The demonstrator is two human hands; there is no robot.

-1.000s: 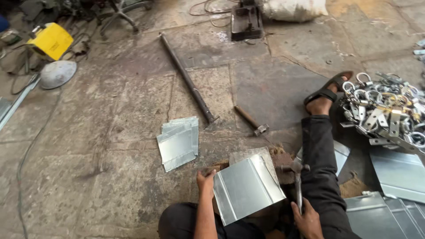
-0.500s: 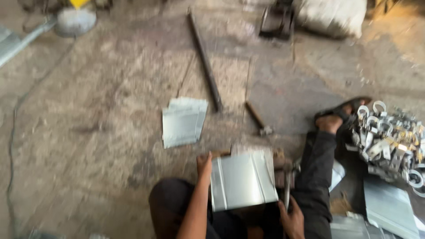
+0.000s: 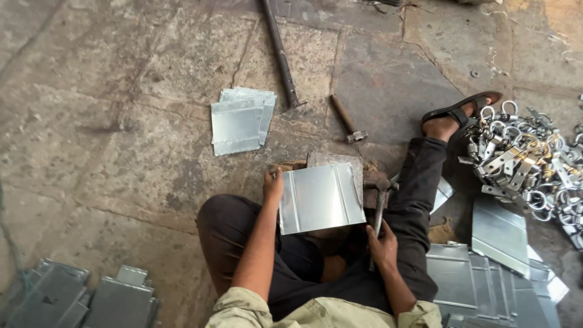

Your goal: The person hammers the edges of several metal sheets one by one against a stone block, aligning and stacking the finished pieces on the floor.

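Folded metal sheet point(image 3: 320, 197) — shiny, ridged, lying across a block in front of the seated person's lap, on the stone floor point(image 3: 121, 152). Left hand point(image 3: 273, 182): fingers gripping its left edge. Right hand point(image 3: 381, 246): fingers wrapped round a hammer point(image 3: 379, 203) (head just beside the sheet's right edge). Stack of similar sheets point(image 3: 240, 120) well apart, ahead — second hammer point(image 3: 346, 118) near.

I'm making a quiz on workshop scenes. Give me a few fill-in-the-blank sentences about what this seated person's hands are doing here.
1. The right hand grips the handle of a ____.
2. The left hand steadies the left edge of a shiny metal ____.
3. A second hammer lies on the stone ____.
4. The pile of metal clamps lies beside the person's sandalled ____.

Missing words: hammer; sheet; floor; foot
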